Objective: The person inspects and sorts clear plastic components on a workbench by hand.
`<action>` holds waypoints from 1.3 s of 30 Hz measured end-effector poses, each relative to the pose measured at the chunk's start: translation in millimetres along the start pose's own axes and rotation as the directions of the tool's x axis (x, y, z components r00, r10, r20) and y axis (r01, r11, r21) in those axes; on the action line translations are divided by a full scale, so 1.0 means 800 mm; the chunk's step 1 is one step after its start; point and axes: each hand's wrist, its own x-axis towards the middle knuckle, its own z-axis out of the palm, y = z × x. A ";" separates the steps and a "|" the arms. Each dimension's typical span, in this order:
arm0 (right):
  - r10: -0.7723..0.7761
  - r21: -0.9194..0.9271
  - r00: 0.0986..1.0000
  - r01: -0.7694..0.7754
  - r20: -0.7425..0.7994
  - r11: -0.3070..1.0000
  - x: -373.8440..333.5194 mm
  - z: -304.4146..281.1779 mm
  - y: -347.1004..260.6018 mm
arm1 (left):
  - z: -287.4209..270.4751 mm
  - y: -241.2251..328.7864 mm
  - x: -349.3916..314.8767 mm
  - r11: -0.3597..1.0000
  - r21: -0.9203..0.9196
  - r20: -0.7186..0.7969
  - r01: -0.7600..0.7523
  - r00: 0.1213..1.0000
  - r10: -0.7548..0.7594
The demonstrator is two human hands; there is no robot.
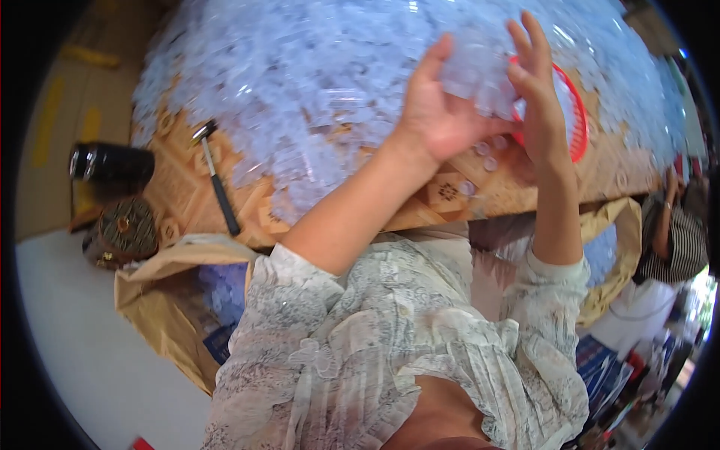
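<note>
A clump of small translucent plastic pieces (pixel 476 64) sits cupped between my two hands above the near edge of a large heap. My left hand (pixel 442 116) supports it from below and the left, thumb raised, its other fingers partly hidden. On the clump's right side, my right hand (pixel 541 97) stands upright with its fingers spread and its thumb against the pieces. Behind the right hand is a red plastic basket (pixel 577 124), partly covered, with pale pieces inside. The heap of translucent bluish pieces (pixel 300 82) spreads over the patterned tabletop (pixel 180 187).
A black-handled hammer (pixel 217 180) lies left of the heap. Beside it are a dark jar (pixel 112 163) and a round patterned container (pixel 124 231). Open brown paper sacks (pixel 161 300) with pieces inside stand below the table edge on both sides. Another person in stripes (pixel 679 240) is at far right.
</note>
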 end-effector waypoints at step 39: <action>-0.471 -0.940 0.839 -0.124 -0.271 0.318 0.027 -0.076 0.030 | -0.026 0.086 -0.043 0.973 -0.198 -0.009 -0.121 0.992 0.122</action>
